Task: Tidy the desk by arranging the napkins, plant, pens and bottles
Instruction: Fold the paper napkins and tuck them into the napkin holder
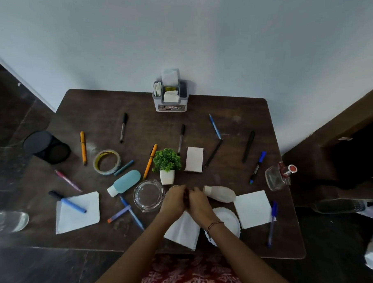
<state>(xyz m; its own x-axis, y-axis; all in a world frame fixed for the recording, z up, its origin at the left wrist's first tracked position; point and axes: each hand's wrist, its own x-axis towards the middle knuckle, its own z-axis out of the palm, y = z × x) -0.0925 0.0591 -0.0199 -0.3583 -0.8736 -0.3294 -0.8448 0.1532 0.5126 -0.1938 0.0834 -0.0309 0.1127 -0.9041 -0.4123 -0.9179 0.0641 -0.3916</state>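
Note:
My left hand (175,200) and my right hand (198,201) are pressed together above the desk's near middle; something small and dark shows between them, too unclear to identify. A small green plant (166,161) in a white pot stands just beyond them. White napkins lie at the left (82,218), at the right (252,209) and under my wrists (183,230). A teal bottle (126,182), a cream bottle (221,194) and a clear glass bottle (276,179) with a red cap lie on their sides. Several pens are scattered about, such as an orange one (83,150).
A grey organiser (171,99) holding napkins stands against the wall. A black cylindrical holder (47,150) lies at the desk's left edge. There is also a tape roll (107,162), a glass dish (148,195), a white card (194,159) and a round white doily (227,223).

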